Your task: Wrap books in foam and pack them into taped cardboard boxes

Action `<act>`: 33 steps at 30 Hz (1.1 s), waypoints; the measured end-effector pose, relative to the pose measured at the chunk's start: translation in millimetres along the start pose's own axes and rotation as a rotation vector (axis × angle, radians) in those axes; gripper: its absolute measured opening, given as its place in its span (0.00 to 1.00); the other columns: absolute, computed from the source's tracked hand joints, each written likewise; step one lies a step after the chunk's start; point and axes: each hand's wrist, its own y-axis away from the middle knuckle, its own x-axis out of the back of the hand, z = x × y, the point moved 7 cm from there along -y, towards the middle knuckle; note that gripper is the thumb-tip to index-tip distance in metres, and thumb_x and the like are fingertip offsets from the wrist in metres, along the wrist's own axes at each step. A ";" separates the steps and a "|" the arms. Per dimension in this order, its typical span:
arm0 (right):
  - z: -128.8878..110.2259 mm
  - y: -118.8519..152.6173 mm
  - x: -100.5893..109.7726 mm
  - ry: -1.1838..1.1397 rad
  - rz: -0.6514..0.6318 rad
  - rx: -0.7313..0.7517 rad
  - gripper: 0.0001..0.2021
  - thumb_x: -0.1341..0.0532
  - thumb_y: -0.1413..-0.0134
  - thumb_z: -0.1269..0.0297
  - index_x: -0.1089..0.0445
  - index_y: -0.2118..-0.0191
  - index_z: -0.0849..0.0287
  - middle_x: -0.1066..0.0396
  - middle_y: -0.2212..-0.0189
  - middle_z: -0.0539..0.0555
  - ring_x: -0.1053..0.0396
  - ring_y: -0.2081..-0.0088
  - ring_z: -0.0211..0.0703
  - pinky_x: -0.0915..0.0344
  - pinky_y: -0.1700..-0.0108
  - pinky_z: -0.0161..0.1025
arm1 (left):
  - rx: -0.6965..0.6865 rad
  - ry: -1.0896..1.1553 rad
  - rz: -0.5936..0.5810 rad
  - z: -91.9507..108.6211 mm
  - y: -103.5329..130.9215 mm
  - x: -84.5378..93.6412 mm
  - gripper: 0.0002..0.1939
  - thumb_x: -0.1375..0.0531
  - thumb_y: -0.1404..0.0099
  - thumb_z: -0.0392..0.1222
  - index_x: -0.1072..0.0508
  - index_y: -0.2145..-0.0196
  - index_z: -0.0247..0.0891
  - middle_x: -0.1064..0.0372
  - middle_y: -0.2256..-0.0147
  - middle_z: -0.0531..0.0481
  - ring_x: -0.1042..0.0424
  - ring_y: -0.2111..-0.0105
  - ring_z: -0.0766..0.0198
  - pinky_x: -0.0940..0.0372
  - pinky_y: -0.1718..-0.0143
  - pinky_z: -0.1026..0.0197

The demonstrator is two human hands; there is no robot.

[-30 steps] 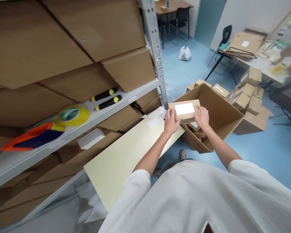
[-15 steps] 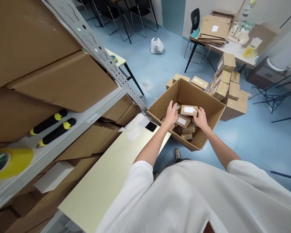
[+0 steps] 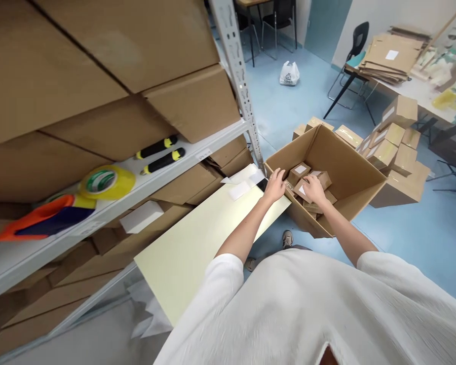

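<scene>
A large open carton (image 3: 359,190) stands on the floor in front of me, with several small taped cardboard boxes inside. My left hand (image 3: 275,187) is at the carton's near left rim, its fingers apart and slightly bent, with nothing visible in them. Inside the carton, my right hand (image 3: 314,190) has its fingers closed on the edge of a small cardboard box (image 3: 299,189) with a white label. That box lies tilted, partly hidden by the hand. Another labelled small box (image 3: 299,171) sits just behind it.
At my left, a pale tabletop (image 3: 190,248) holds white papers (image 3: 242,186). The metal shelf (image 3: 228,133) carries cartons, yellow tape (image 3: 108,181) and two black-and-yellow cutters (image 3: 163,160). Stacked boxes (image 3: 397,147) stand beyond the large carton; a white bag (image 3: 289,74) lies on the floor.
My view has turned left, bringing more shelf into sight. Both hands have shifted left relative to the carton, the left to its rim. The small boxes inside lie differently.
</scene>
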 end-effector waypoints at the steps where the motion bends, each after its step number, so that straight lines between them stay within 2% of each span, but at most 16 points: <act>1: -10.2 0.7 -5.8 0.000 -0.006 0.025 0.24 0.47 0.31 0.61 0.25 0.37 0.59 0.30 0.34 0.65 0.33 0.35 0.63 0.35 0.31 0.59 | 0.006 0.002 0.002 -5.1 10.1 5.9 0.31 0.44 0.23 0.42 0.38 0.25 0.36 0.44 0.25 0.33 0.44 0.23 0.44 0.46 0.22 0.38; 5: -53.0 8.3 -34.5 -0.012 -0.026 0.103 0.22 0.45 0.32 0.62 0.23 0.39 0.59 0.27 0.37 0.66 0.31 0.37 0.63 0.35 0.31 0.58 | 0.051 0.020 0.007 -32.6 62.4 29.0 0.31 0.45 0.24 0.40 0.39 0.25 0.36 0.41 0.26 0.33 0.41 0.25 0.45 0.45 0.23 0.40; 10: -108.9 32.5 -82.2 -0.044 -0.098 0.203 0.20 0.44 0.32 0.62 0.23 0.42 0.60 0.26 0.39 0.66 0.30 0.38 0.63 0.33 0.33 0.58 | 0.181 0.042 -0.024 -79.9 147.8 54.9 0.30 0.45 0.23 0.40 0.38 0.26 0.38 0.38 0.27 0.34 0.38 0.26 0.44 0.44 0.24 0.36; 14: -160.5 53.8 -122.8 -0.054 -0.152 0.276 0.19 0.44 0.32 0.62 0.23 0.43 0.58 0.25 0.40 0.65 0.29 0.38 0.62 0.33 0.33 0.57 | 0.270 0.033 0.014 -117.1 210.7 87.3 0.29 0.45 0.23 0.41 0.37 0.27 0.38 0.38 0.27 0.35 0.38 0.27 0.44 0.43 0.24 0.36; 19: -229.8 73.9 -164.2 -0.042 -0.231 0.381 0.18 0.43 0.31 0.62 0.23 0.42 0.58 0.26 0.38 0.64 0.29 0.37 0.60 0.33 0.33 0.56 | 0.355 0.013 0.092 -153.2 271.4 128.0 0.28 0.45 0.23 0.40 0.36 0.28 0.37 0.38 0.27 0.35 0.38 0.26 0.45 0.44 0.24 0.38; 26: -298.9 97.3 -200.3 0.003 -0.385 0.503 0.17 0.42 0.30 0.63 0.22 0.42 0.57 0.26 0.37 0.63 0.28 0.38 0.60 0.32 0.34 0.53 | 0.444 0.021 0.257 -174.3 336.4 158.1 0.27 0.44 0.24 0.41 0.33 0.30 0.41 0.35 0.29 0.38 0.35 0.28 0.47 0.40 0.26 0.39; 30: -326.0 106.1 -213.4 0.044 -0.477 0.607 0.17 0.42 0.29 0.65 0.22 0.41 0.58 0.26 0.37 0.63 0.29 0.37 0.58 0.32 0.34 0.51 | 0.542 0.010 0.360 -179.1 363.2 167.9 0.26 0.45 0.24 0.40 0.31 0.31 0.39 0.35 0.29 0.37 0.35 0.29 0.47 0.39 0.26 0.39; 33: -339.7 109.6 -216.9 0.058 -0.527 0.691 0.17 0.42 0.29 0.66 0.22 0.41 0.57 0.25 0.37 0.62 0.29 0.37 0.56 0.33 0.34 0.49 | 0.583 -0.003 0.443 -174.9 377.5 169.8 0.25 0.45 0.24 0.39 0.30 0.32 0.39 0.33 0.31 0.37 0.34 0.29 0.47 0.39 0.26 0.40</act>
